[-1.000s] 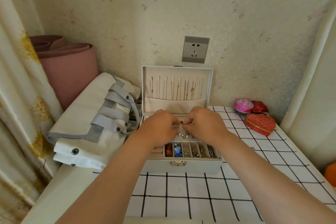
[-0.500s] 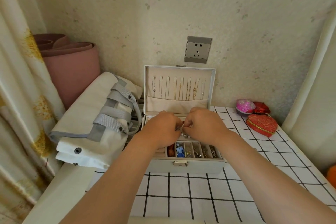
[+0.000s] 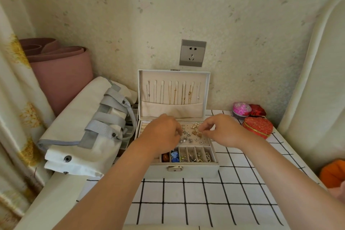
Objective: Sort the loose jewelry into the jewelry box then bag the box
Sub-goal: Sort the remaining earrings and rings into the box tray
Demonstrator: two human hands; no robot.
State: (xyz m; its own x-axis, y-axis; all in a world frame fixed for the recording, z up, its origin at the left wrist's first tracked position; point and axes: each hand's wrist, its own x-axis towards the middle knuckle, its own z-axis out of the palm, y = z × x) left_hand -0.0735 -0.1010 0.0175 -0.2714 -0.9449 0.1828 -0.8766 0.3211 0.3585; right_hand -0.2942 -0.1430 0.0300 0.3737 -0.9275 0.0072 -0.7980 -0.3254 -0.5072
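Where the checked tablecloth (image 3: 186,201) bears the open jewelry box (image 3: 186,171), my left hand (image 3: 160,132) curls over its earring panel (image 3: 203,143), grip hidden from me, my right hand (image 3: 222,130) pinches a gold earring (image 3: 199,134) there, and necklaces (image 3: 175,92) hang in the upright lid (image 3: 173,75) beyond.

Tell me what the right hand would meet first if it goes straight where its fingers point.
Probably the amber earrings in the jewelry box, just beyond the right hand; depth is unclear, so they may already touch.
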